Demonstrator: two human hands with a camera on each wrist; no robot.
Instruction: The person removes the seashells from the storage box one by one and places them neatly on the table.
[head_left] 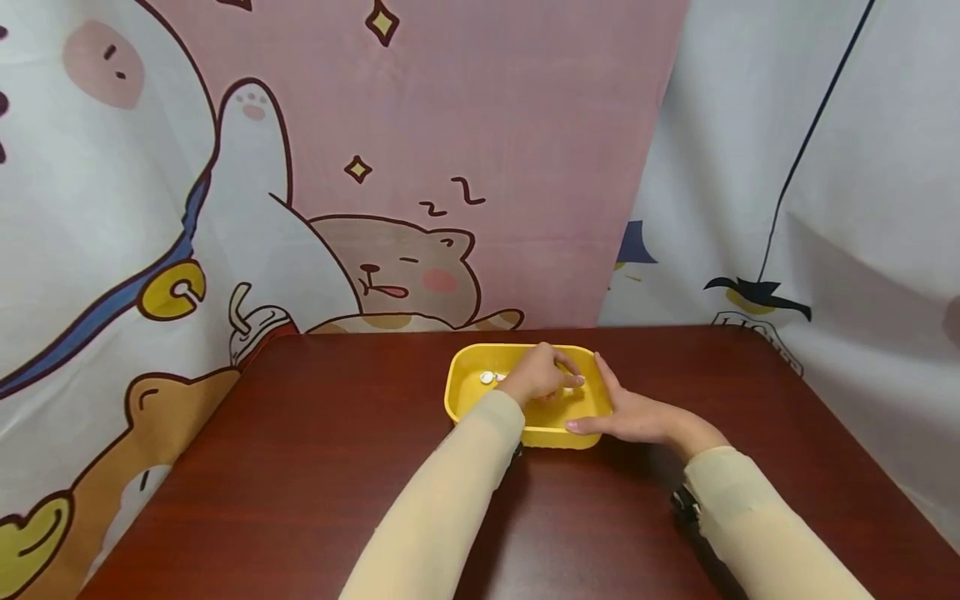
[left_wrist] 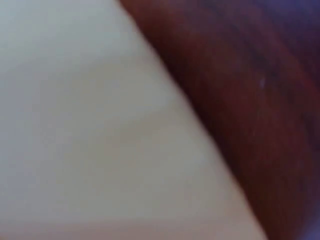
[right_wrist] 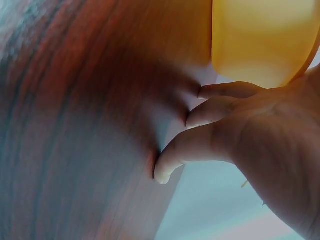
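A shallow yellow plastic bin [head_left: 480,408] sits near the table's far edge. My left hand [head_left: 538,375] reaches down into it with the palm low and a finger stretched toward the right end. Under those fingers a small pale object [head_left: 567,391] shows in part; I cannot tell whether they pinch it. Left of that hand lies a small round white piece [head_left: 487,377] on the bin floor. My right hand [head_left: 637,417] rests against the bin's right end, thumb along the front rim, index finger straight along the side. In the right wrist view its other fingertips [right_wrist: 162,175] touch the table.
The dark red wooden table [head_left: 300,467] carries the bin, and its back edge runs close behind it. A cartoon-printed curtain [head_left: 525,167] hangs behind and around the table. The left wrist view shows mostly blurred cream sleeve [left_wrist: 100,125].
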